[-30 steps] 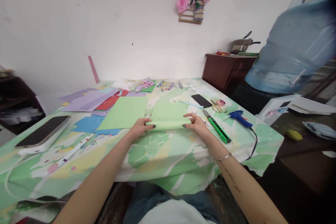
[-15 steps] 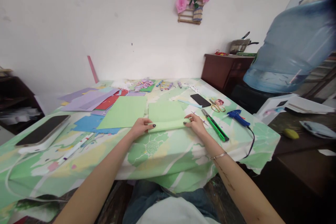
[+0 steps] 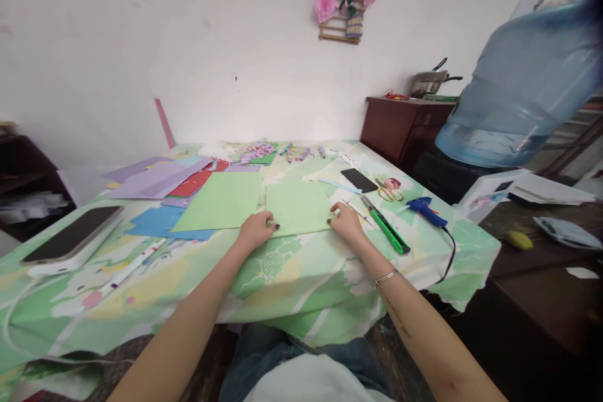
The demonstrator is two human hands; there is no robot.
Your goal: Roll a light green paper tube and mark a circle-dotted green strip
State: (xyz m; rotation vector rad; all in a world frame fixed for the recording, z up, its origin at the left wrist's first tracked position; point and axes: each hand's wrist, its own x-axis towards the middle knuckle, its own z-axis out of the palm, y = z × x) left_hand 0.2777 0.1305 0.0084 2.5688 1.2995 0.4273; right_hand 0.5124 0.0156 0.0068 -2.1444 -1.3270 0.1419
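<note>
Floral green tablecloth [image 3: 282, 298] borders the rectangular pale-green paper [image 3: 298, 204]; left hand [image 3: 257, 229], curled, grip unclear, and right hand [image 3: 347, 223], part-open, unclenched, touch near corners.

On the desk [image 3: 277, 301], round the middle sheet [image 3: 299, 204]: utility knife [image 3: 385, 225], then glue gun [image 3: 426, 210], at three o'clock; scissors [image 3: 390, 190] at two; paper shreds [image 3: 257, 151] at eleven; second sheet [image 3: 221, 202] just beside it at nine; marker [image 3: 129, 271] at eight

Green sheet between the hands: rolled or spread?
Spread: the green sheet lies flat, left hand and right hand at its near corners.
</note>
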